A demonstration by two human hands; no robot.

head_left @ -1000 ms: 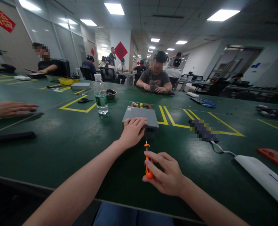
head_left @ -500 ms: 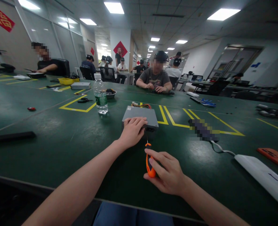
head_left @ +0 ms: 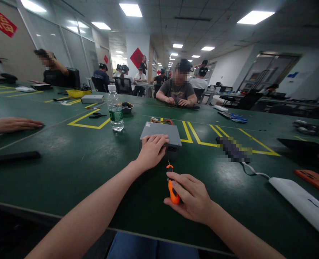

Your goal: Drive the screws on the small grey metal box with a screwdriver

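A grey metal box (head_left: 162, 133) with coloured wires at its far end lies on the green table (head_left: 67, 165). My left hand (head_left: 151, 150) rests on the box's near edge, fingers curled over its top. My right hand (head_left: 191, 197) is closed around an orange and black screwdriver (head_left: 172, 187). Its thin tip points at the near face of the box, just right of my left hand.
A water bottle (head_left: 115, 108) stands left of the box, with a small bowl (head_left: 127, 107) behind it. Another person's hand (head_left: 12, 124) lies flat at the left edge. A white device with a cable (head_left: 299, 201) and an orange item (head_left: 314, 180) lie at right. People sit across the table.
The other person's hand at the left has come back onto the table. A dark flat object has entered at the far right. My hands and the screwdriver have barely shifted.
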